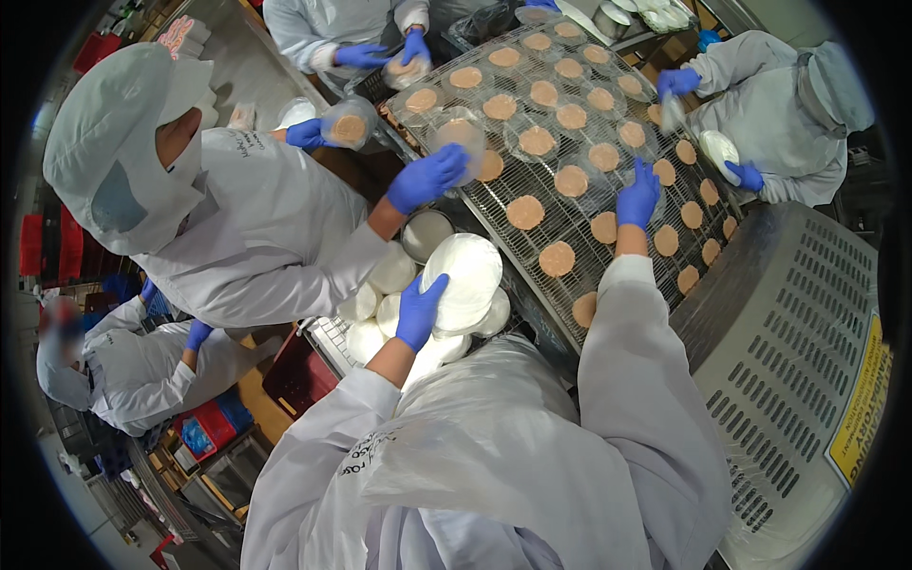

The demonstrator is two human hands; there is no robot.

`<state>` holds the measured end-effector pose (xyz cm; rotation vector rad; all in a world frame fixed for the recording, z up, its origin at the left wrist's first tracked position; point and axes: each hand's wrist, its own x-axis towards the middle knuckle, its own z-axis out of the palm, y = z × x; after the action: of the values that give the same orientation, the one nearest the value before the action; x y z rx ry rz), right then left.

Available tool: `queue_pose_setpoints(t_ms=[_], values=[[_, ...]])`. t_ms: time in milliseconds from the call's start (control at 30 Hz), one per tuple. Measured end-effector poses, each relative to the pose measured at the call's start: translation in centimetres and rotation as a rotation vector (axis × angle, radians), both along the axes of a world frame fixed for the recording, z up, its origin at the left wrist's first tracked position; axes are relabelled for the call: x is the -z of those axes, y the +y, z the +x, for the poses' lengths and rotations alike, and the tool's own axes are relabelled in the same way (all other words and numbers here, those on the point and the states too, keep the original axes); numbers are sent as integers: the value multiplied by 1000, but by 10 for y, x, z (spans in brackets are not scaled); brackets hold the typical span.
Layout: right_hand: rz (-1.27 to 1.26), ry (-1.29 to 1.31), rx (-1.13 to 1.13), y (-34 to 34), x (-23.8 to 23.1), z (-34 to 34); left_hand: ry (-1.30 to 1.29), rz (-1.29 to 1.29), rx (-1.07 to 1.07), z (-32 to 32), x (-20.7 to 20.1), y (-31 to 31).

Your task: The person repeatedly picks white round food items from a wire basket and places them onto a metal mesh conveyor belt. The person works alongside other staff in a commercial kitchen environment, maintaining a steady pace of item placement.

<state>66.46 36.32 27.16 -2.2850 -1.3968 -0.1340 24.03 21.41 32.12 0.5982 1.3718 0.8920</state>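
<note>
Gloves of blue cover both hands: the left hand (419,309), mid-frame, pinches a round white paper stack (463,280), while the right hand (637,198), fingers spread, presses down among round tan patties (525,212) on the wire-mesh conveyor belt (494,204) upper right.

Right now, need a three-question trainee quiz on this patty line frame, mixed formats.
1. True or false: the person's left hand rests on a stack of white round lids.
2. The person's right hand reaches over: A) red crate B) metal mesh conveyor belt C) grey perforated cover
3. Fill in: the round brown patties lie on the ____.

Key: 1 true; 2 B; 3 belt.
</note>
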Motion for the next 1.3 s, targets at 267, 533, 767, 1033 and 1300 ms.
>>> queue_pose_setpoints(t_ms=[267, 533, 767, 1033, 1300], values=[[-205, 533, -168, -40, -57, -49, 11, 37, 55, 7, 4, 27], [-417, 690, -456, -55, -57, -198, -113, 155, 45, 39, -19, 67], [-164, 911, -262, -45, -68, -141, -73, 102, 19, 15, 12, 47], [-102, 594, -567, -62, -72, -220, -88, 155, 20, 12, -9, 52], [-103, 953, -123, -25, -20, -108, -9, 150, 23, -16, 24, 36]])
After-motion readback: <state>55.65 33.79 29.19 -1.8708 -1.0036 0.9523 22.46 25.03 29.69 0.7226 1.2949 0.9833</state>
